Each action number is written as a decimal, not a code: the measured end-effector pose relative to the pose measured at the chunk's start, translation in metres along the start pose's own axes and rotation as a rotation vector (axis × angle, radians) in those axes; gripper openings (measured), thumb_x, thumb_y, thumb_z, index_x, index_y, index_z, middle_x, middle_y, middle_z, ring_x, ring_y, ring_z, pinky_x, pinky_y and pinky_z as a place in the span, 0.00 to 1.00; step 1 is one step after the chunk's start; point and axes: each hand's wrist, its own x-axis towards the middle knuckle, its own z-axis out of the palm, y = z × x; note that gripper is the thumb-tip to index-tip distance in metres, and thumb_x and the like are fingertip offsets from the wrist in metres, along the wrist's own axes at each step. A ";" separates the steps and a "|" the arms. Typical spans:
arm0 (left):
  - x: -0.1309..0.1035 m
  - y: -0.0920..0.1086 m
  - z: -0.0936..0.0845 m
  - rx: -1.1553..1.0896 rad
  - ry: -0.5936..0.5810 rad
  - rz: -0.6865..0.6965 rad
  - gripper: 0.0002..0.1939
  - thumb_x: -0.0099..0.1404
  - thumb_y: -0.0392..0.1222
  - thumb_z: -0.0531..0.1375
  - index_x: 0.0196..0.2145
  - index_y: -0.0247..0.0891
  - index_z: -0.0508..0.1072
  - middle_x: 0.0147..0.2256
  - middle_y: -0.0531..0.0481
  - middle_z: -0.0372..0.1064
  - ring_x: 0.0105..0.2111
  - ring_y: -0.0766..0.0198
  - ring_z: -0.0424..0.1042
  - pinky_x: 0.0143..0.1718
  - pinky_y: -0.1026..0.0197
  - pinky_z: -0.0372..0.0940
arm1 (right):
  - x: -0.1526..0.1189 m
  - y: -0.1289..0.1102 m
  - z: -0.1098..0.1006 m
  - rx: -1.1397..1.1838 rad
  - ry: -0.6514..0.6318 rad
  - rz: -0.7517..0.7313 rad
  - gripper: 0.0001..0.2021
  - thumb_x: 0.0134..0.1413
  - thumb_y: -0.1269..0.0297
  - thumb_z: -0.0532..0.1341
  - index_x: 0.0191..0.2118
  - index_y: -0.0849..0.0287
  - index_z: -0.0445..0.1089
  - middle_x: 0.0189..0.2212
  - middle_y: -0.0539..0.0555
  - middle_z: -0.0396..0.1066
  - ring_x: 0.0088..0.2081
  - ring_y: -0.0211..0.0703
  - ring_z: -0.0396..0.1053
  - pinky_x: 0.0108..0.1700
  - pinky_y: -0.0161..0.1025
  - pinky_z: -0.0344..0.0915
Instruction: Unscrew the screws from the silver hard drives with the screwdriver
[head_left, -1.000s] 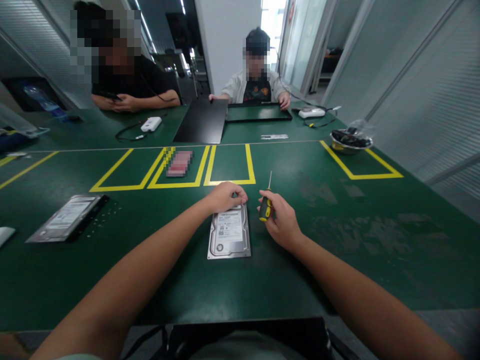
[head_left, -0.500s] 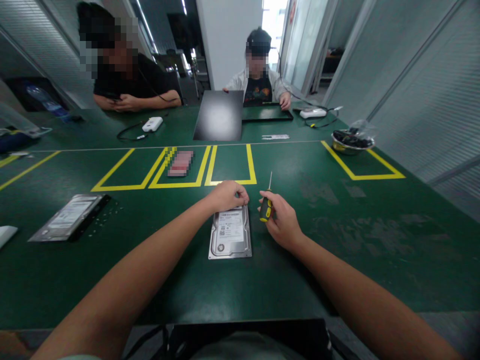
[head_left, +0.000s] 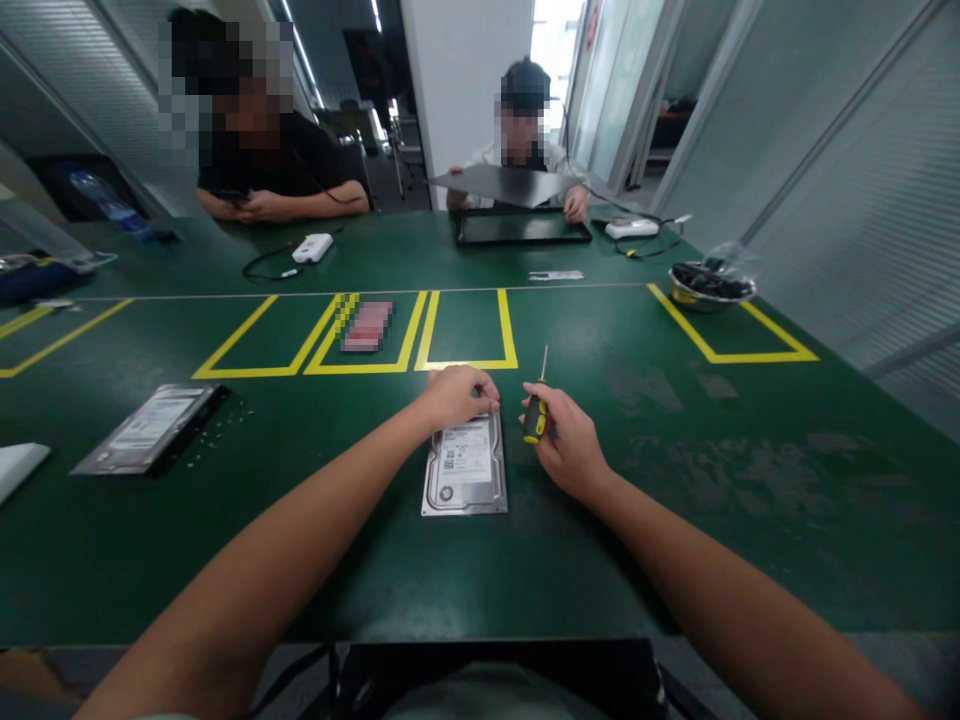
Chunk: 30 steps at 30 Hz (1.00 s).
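Note:
A silver hard drive with a white label lies flat on the green table in front of me. Over its far end is my left hand, fingers curled and thumb and fingertips together at the far right corner. Whatever they pinch there, if anything, is too small or hidden to tell. Just right of the drive, my right hand is wrapped round a screwdriver with a black and yellow handle. Its thin shaft points up and away, clear of the drive.
Another hard drive lies at the left, with small bits scattered beside it. Yellow tape boxes mark the table. A metal bowl stands back right. Across the table a co-worker holds a dark panel above a black tray-like frame; another person sits left.
The co-worker opposite has tipped the dark panel from upright to nearly flat above the black frame. My view has shifted slightly; both my hands keep nearly the same pose.

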 end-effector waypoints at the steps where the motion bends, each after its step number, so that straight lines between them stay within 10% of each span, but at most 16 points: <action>1: -0.004 0.000 0.000 0.007 0.031 0.007 0.03 0.55 0.42 0.66 0.30 0.44 0.80 0.30 0.50 0.78 0.31 0.57 0.73 0.34 0.57 0.57 | 0.000 0.000 0.000 0.001 -0.003 0.003 0.27 0.53 0.78 0.55 0.59 0.54 0.60 0.46 0.58 0.72 0.47 0.48 0.71 0.48 0.46 0.69; 9: -0.049 0.015 0.006 0.222 0.169 0.009 0.10 0.64 0.47 0.61 0.42 0.44 0.76 0.43 0.48 0.77 0.47 0.48 0.69 0.46 0.47 0.53 | -0.001 0.000 0.001 -0.020 0.052 -0.013 0.22 0.60 0.69 0.58 0.59 0.54 0.60 0.44 0.57 0.74 0.45 0.47 0.73 0.50 0.47 0.70; 21: -0.062 0.017 0.012 0.309 0.205 0.110 0.11 0.69 0.46 0.54 0.45 0.46 0.75 0.44 0.50 0.77 0.44 0.54 0.69 0.49 0.44 0.46 | 0.013 -0.010 -0.013 -0.043 0.304 0.001 0.14 0.61 0.62 0.61 0.52 0.54 0.70 0.41 0.56 0.68 0.44 0.46 0.70 0.48 0.49 0.69; 30: -0.063 0.016 0.012 0.331 0.211 0.124 0.13 0.70 0.47 0.54 0.45 0.47 0.76 0.42 0.49 0.77 0.41 0.55 0.69 0.47 0.45 0.48 | 0.018 -0.001 -0.002 0.260 0.388 0.206 0.29 0.58 0.58 0.64 0.61 0.52 0.52 0.43 0.58 0.74 0.40 0.48 0.77 0.42 0.47 0.76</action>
